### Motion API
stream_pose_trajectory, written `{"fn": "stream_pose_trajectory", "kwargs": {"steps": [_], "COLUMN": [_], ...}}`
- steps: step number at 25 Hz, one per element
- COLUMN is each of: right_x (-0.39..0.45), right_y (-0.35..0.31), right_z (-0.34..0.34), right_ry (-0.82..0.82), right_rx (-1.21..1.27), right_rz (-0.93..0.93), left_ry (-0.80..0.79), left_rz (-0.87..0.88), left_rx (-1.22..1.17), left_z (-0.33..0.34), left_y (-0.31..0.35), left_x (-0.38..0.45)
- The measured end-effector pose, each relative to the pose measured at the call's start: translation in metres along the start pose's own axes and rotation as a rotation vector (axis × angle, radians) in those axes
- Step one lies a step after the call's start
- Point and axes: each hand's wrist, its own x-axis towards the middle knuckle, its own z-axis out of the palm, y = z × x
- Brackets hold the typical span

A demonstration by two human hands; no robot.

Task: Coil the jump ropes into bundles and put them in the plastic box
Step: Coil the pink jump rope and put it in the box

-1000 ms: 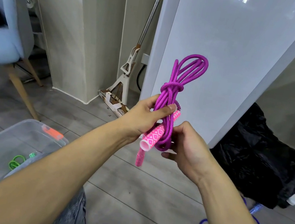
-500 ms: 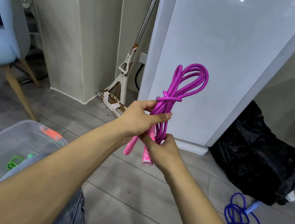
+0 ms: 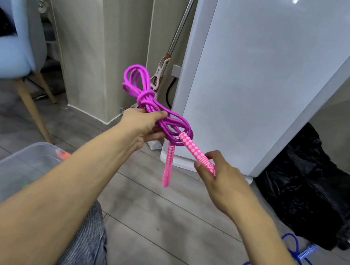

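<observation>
A purple jump rope (image 3: 145, 98) is coiled into a knotted bundle, held in mid-air in front of me. My left hand (image 3: 141, 124) grips the bundle just below the knot. One pink-and-white handle (image 3: 192, 148) sticks out to the right, and my right hand (image 3: 219, 178) pinches its end. The second pink handle (image 3: 168, 166) hangs straight down. The clear plastic box (image 3: 7, 171) stands on the floor at the lower left, partly behind my left forearm. A blue jump rope (image 3: 296, 261) lies loose on the floor at the lower right.
A white appliance (image 3: 259, 77) stands straight ahead with a mop (image 3: 172, 46) leaning beside it. A black plastic bag (image 3: 313, 185) lies at the right. A pale blue chair (image 3: 5, 34) stands at the left. My jeans-covered knee (image 3: 83, 244) is below my arms.
The bundle has tilted from upright to leaning left. My right hand has slid down and right along one handle, pulling it out sideways from the coil.
</observation>
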Motion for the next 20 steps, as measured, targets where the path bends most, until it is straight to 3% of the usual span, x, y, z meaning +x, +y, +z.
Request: {"fn": "stream_pose_trajectory", "kwargs": {"steps": [3,8,11,16,18,20], "right_x": [0.005,0.018,0.021,0.023,0.027,0.031], "right_y": [0.018,0.037,0.033,0.010,0.001,0.003], "right_z": [-0.007,0.000,0.004,0.015,0.016,0.011], "right_ry": [-0.116,-0.306,-0.339,-0.089,0.019,0.041], "right_rx": [-0.121,-0.187,-0.161,0.588,0.707,0.664], "right_rz": [-0.012,0.175,0.162,0.080,0.116,0.168], "left_ry": [0.007,0.061,-0.064,-0.305,-0.306,-0.253], "left_rz": [0.019,0.068,0.097,0.003,-0.022,-0.018], "left_rx": [0.030,-0.043,-0.089,-0.106,-0.136,-0.017], "left_z": [-0.004,0.002,0.009,0.035,0.038,0.031], "left_y": [-0.003,-0.006,-0.009,-0.018,-0.021,-0.020], "left_x": [0.002,0.003,-0.011,-0.041,-0.044,-0.039]}}
